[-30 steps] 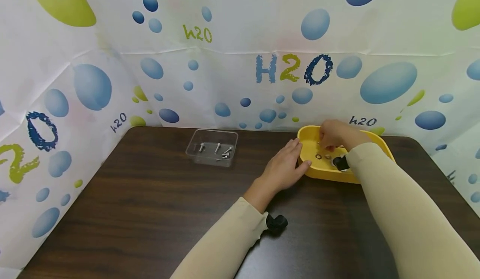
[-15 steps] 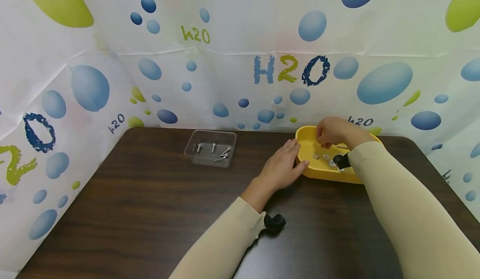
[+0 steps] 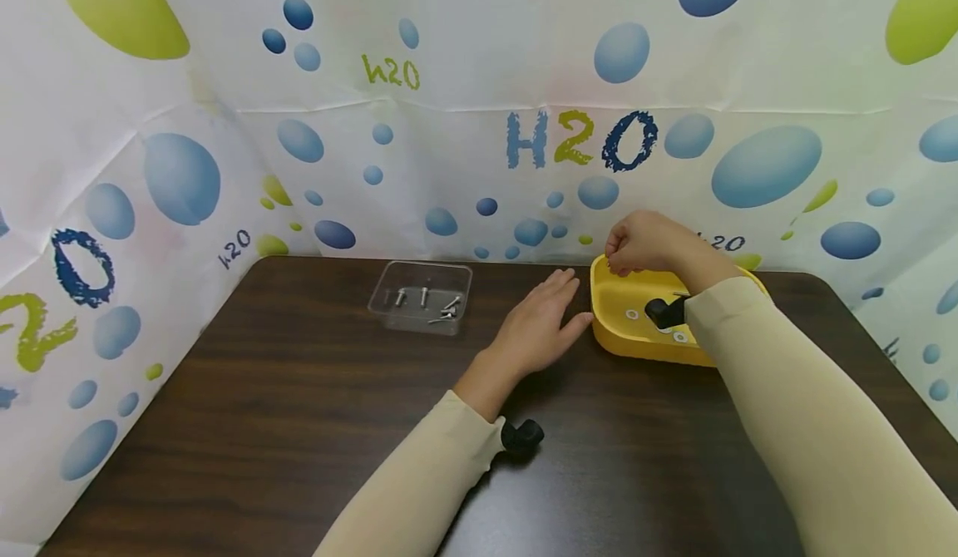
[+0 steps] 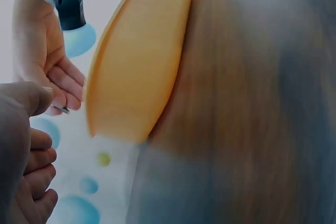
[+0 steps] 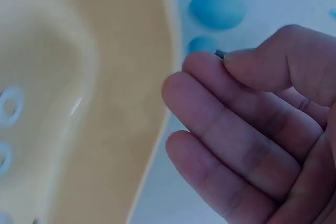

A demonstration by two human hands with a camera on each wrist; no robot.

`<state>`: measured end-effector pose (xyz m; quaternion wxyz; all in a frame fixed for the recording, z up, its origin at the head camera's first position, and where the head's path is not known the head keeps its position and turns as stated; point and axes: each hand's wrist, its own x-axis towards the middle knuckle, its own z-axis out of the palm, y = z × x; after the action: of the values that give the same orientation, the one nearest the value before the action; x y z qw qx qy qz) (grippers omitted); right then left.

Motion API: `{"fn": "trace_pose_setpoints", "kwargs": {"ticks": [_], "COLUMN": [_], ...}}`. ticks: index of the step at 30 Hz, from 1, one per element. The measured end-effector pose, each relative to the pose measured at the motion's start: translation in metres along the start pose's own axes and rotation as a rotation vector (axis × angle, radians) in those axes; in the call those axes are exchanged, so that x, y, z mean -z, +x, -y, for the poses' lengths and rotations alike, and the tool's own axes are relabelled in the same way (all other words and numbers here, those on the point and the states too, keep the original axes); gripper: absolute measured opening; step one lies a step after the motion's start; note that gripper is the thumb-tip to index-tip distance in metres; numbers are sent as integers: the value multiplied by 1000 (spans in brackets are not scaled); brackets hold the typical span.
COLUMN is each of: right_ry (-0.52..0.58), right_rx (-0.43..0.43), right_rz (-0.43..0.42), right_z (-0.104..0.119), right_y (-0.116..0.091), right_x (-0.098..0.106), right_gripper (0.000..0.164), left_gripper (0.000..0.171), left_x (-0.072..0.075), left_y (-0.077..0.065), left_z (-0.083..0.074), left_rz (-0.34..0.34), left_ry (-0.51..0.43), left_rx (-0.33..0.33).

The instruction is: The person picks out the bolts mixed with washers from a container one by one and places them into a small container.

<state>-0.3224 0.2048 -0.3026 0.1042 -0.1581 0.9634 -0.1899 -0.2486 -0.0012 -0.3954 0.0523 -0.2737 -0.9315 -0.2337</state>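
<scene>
My right hand [image 3: 645,245] is over the back left rim of the yellow tray [image 3: 651,351]. Between thumb and index fingertip it pinches a small dark metal piece [image 5: 219,54], mostly hidden by the fingers; its kind cannot be told. The same metal piece [image 4: 64,110] peeks out below the fingertips in the left wrist view. Pale washers [image 5: 10,107] lie on the tray floor; one washer [image 3: 632,314] shows near its left side. My left hand [image 3: 533,328] hovers just left of the tray, fingers extended and relaxed, holding nothing.
A clear plastic box [image 3: 389,312] with several metal screws [image 3: 424,297] stands at the back of the dark wooden table [image 3: 262,407], left of my left hand. A white patterned sheet [image 3: 464,150] hangs directly behind the table.
My right hand has risen from the tray floor toward the back left rim, pinching the small metal piece. My left hand has come off the tray's left side and moved left.
</scene>
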Motion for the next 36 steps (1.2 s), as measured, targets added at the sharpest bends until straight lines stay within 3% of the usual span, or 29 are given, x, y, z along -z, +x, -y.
{"fn": "trace_pose_setpoints", "kwargs": {"ticks": [11,19,28,36], "right_ry": [4,113,394,501], "right_rx": [204,322,329,317], "right_rz": [-223,-384,-368,-403], "right_z": [62,96,128,146], "right_y": [2,11,27,35], "right_x": [-13,-51,-110,-142], "right_gripper": [22,24,23,20], "left_gripper": [63,65,65,64], "left_x": [44,72,86,91], "left_y": [-29,-57,-90,-103], "left_z": [59,94,132,148], "left_rz": [-106,-183,-218,-229], "left_ry": [-6,-23,-14,6], "left_rx": [109,212,327,407]}}
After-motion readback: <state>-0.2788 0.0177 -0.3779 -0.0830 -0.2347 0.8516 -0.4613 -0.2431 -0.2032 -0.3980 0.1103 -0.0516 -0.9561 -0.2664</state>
